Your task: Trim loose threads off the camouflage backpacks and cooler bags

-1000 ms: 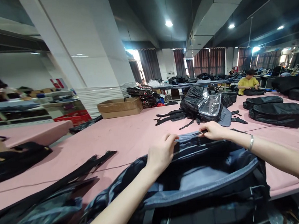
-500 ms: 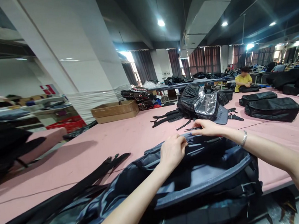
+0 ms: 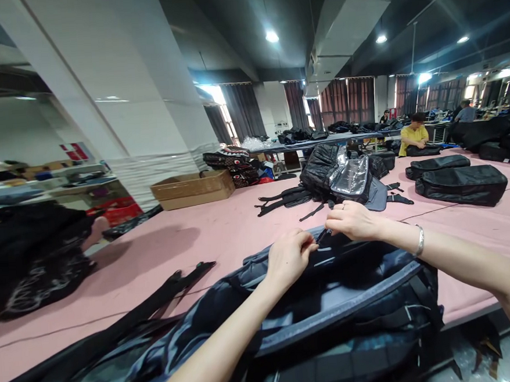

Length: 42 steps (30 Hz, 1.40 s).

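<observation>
A large dark blue-black bag [image 3: 342,307] lies open in front of me on the pink table [image 3: 205,235]. My left hand [image 3: 288,257] pinches the bag's far top edge, fingers closed on the fabric. My right hand [image 3: 354,221] is just to its right, fingers closed on a small dark zipper pull at the same edge. A silver bracelet sits on my right wrist. Black straps [image 3: 158,302] trail from the bag to the left.
An open black bag with a silver lining [image 3: 352,178] lies further back. Long black bags [image 3: 462,185] lie at right. A cardboard box [image 3: 192,188] stands at the table's far edge. A person in yellow [image 3: 415,136] works beyond. A black bag [image 3: 32,259] is at left.
My right hand has drawn leftward along the bag's top edge toward my left hand, so the two are now nearly touching. A black bag has come into view at the left.
</observation>
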### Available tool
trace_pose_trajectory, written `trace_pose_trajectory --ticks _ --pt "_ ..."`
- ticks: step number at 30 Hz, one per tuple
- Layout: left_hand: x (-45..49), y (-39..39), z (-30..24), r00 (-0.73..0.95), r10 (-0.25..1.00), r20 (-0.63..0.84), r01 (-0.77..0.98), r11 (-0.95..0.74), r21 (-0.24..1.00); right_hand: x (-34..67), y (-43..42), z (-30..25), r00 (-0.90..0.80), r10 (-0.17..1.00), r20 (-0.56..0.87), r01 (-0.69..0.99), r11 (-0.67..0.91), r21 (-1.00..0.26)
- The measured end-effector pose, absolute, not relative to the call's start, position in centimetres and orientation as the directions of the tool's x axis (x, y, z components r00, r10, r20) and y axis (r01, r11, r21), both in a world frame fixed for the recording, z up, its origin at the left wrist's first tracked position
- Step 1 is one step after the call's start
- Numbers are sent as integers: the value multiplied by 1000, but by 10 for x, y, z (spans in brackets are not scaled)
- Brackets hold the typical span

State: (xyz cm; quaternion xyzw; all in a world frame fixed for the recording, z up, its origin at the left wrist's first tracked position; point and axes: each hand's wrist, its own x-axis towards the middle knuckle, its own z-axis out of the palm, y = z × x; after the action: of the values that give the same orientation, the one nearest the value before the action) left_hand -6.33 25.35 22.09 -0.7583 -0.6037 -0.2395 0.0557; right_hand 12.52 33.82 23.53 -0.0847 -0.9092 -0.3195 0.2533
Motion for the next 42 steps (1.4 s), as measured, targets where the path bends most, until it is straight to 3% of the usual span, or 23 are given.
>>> trace_pose_trajectory --ticks 3,9,16,20,31,36,42 --pt "-66 253 222 162 887 432 933 -280 226 125 339 237 -845 22 535 329 809 487" --pt "-75 264 222 129 881 456 850 -335 406 137 347 240 -788 67 612 366 851 377" --pt "-76 284 217 109 889 444 885 -290 364 147 342 239 -829 -25 559 327 790 519" --pt "-77 284 216 175 884 433 861 -351 369 147 337 238 -857 -63 512 308 734 605" --pt "-74 288 220 199 920 338 873 -323 365 147 327 242 -857 -84 508 310 704 639" --pt "-74 287 219 195 925 326 861 -321 395 150 334 242 -901 -5 434 276 764 583" --pt "-74 285 219 208 926 314 849 -331 413 147 346 239 -888 73 454 287 860 423"
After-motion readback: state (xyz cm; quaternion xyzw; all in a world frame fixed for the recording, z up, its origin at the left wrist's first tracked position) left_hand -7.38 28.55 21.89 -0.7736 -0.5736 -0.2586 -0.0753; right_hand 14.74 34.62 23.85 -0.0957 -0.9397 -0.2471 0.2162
